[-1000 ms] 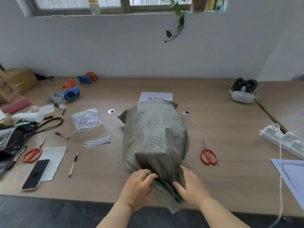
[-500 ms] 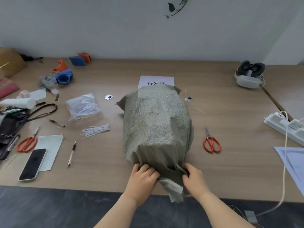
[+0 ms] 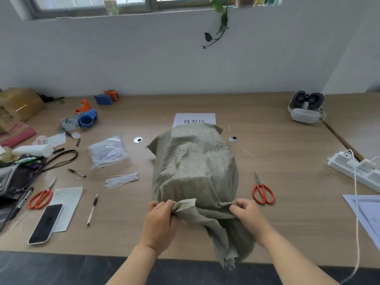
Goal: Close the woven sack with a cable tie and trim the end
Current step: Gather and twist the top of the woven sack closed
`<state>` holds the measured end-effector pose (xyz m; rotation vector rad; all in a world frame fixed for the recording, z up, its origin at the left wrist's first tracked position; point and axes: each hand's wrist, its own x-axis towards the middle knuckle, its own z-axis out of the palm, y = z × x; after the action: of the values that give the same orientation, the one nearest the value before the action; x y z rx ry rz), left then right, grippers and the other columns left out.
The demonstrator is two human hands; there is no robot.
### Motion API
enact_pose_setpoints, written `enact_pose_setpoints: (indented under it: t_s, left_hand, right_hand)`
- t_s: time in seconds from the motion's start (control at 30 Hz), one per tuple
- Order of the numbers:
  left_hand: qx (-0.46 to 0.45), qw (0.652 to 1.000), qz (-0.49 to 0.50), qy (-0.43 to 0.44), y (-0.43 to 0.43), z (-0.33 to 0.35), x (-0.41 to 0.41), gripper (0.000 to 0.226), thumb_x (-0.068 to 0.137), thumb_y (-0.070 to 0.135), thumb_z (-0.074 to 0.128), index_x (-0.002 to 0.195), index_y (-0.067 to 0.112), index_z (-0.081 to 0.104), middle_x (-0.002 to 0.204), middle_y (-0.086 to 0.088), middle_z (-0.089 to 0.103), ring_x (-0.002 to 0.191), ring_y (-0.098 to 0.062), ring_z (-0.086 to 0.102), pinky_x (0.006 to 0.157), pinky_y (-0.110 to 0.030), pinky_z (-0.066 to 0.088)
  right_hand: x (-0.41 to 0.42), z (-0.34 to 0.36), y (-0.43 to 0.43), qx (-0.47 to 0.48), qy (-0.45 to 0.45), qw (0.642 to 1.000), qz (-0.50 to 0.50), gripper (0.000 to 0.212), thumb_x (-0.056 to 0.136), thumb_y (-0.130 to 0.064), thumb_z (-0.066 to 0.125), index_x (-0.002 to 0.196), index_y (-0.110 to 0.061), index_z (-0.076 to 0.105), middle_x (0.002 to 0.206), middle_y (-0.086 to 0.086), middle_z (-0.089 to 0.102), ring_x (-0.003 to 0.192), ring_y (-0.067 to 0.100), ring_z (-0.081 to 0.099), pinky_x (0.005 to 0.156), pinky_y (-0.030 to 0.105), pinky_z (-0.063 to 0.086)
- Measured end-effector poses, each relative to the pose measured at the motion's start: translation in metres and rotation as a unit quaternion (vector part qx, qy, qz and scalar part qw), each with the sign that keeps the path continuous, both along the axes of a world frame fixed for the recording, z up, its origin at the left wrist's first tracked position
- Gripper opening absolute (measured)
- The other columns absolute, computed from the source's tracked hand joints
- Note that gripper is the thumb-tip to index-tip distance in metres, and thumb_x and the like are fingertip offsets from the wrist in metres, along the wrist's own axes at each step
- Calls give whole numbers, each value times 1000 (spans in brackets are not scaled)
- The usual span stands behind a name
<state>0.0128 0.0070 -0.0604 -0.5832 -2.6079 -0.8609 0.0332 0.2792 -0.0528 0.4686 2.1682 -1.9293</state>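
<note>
A grey-green woven sack (image 3: 193, 161) lies full on the wooden table (image 3: 287, 223), its loose mouth hanging over the near edge. My left hand (image 3: 160, 221) pinches a fold of the sack's mouth at its near left side. My right hand (image 3: 247, 211) grips the fabric at the near right side. A bundle of white cable ties (image 3: 121, 179) lies to the left of the sack. Red-handled scissors (image 3: 262, 191) lie just right of it, beyond my right hand.
A second pair of red scissors (image 3: 41, 195), a phone (image 3: 46, 223) and pens lie at the left. A plastic bag (image 3: 108, 152), tape dispensers (image 3: 85, 119), a paper label (image 3: 194, 119), a headset (image 3: 306, 110) and a power strip (image 3: 355, 169) stand around.
Both hands have shifted from pressing against the sack's near end to gripping its mouth fabric, and they now hold it spread apart. The head camera has tilted up.
</note>
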Motion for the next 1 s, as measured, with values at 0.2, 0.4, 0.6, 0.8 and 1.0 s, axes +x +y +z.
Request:
enact_pose_setpoints:
  t_s: [0.2,0.4,0.6,0.8,1.0]
  left_hand:
    - [158,987,27,13,19,61,-24,13,76,12,36,74,23,42,59,16,37,55,-11,31,51,-13,30]
    - [255,963,81,22,38,128,-64,19,80,5,37,84,-1,54,70,-23,54,65,-28,44,61,-43,38]
    - [391,915,98,1,43,191,-107,18,84,11,35,89,5,52,72,-5,49,65,-14,42,62,-37,37]
    - [464,884,52,-38,30,240,-162,24,83,17,34,92,6,55,78,-1,50,71,-13,44,67,-33,37]
    - [530,829,-17,-176,6,268,-213,28,81,18,37,93,15,61,88,-9,57,83,-23,54,74,-38,43]
  right_hand:
    - [-36,77,17,-66,45,996,48,9,89,-7,68,84,-13,72,84,18,71,76,26,65,77,45,53]
    - [-62,162,29,-64,143,985,78,25,80,-12,79,103,-16,69,99,28,71,82,31,65,81,47,52]
    - [-74,229,23,-55,224,970,81,20,85,-8,74,105,-11,72,103,27,69,81,32,64,79,43,55]
    - [-93,256,15,-61,261,963,30,24,100,-13,51,117,-11,68,93,13,69,81,23,64,78,39,55]
    - [-108,248,7,-20,291,956,-23,49,90,17,36,123,-7,63,94,16,74,91,31,69,86,40,58]
